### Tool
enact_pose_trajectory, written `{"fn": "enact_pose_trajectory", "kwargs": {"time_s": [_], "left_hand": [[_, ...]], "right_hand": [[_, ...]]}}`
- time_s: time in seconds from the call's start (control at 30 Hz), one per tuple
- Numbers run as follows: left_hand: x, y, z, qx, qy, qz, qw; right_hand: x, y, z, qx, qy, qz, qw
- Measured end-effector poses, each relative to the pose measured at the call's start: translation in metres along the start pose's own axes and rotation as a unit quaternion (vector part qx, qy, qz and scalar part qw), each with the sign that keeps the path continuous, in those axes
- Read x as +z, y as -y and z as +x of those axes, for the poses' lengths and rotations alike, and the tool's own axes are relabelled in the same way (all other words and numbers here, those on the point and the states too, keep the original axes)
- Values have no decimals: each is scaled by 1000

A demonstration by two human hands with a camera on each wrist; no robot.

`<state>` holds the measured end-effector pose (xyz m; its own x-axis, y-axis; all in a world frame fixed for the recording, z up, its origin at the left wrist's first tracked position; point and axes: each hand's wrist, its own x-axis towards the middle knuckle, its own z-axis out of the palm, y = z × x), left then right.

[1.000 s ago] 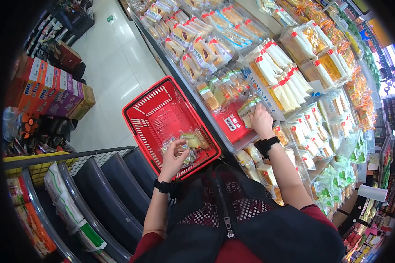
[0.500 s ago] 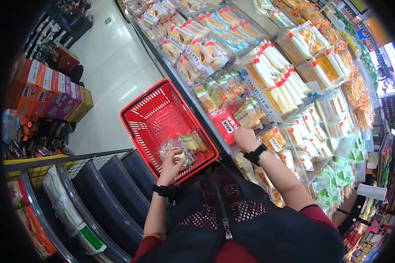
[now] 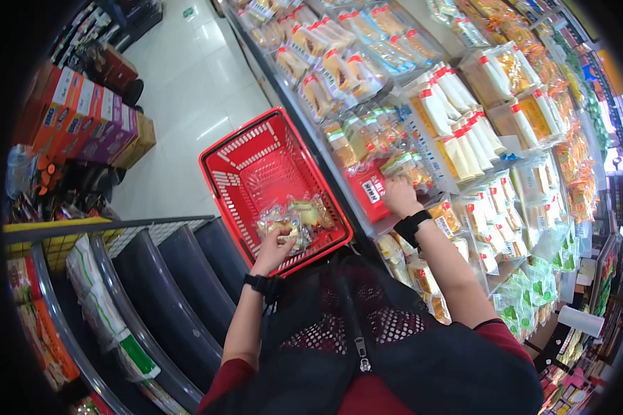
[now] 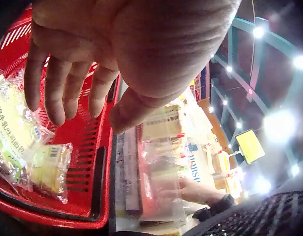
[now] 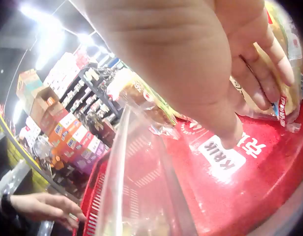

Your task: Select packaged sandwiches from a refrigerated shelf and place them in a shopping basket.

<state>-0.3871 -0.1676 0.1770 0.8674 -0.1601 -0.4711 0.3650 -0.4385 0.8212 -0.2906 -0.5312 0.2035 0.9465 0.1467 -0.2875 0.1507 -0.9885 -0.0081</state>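
My left hand hangs over the near end of the red basket, fingers loosely bent and holding nothing. Beneath and beside it in the basket lie clear-wrapped bread packs, one with Chinese print in the left wrist view. My right hand is over a red shelf tray marked KRIK. In the right wrist view, its fingers reach out against a wrapped pack, with the thumb low over the red surface. More packs lie at the tray's far end.
Rows of wrapped bread fill the shelf beyond and to the right. A clear divider stands beside the tray. Stacked cartons are on the floor at left; dark curved racks stand at lower left.
My right hand has moved from the tray's near edge back towards the packs beside it. The left hand has stayed over the basket, and the head view has shifted slightly.
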Motion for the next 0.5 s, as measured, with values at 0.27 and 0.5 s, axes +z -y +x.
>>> {"fn": "enact_pose_trajectory", "kwargs": {"time_s": [0.27, 0.5], "left_hand": [[10, 93, 46, -44, -92, 141, 985], [16, 67, 52, -94, -156, 309, 933]], "right_hand": [[-8, -12, 8, 52, -24, 306, 950], [-57, 29, -35, -6, 23, 356, 934]]}}
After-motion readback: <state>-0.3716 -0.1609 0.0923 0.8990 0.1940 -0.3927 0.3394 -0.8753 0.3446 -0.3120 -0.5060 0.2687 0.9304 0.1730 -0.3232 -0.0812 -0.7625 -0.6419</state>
